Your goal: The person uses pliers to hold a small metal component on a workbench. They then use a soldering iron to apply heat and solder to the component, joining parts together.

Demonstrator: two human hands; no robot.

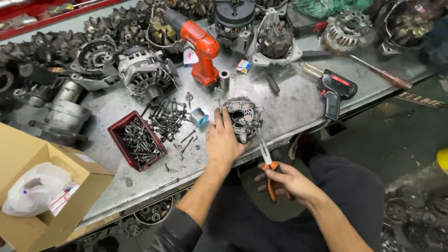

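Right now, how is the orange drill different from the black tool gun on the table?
The orange drill stands upright on its base; the black tool gun lies flat on its side. The drill is orange and black and looks bulkier; the gun is black with a small red patch. The gun sits nearer the table edge. Both have pistol-style grips, and neither hand touches them.

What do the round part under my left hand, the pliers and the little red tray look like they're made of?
The round part under the left hand looks like dull grey cast metal, with dark inserts that may be plastic. The pliers in the right hand have bright steel jaws and orange grips, likely rubber or plastic. The red tray looks like matte moulded plastic.
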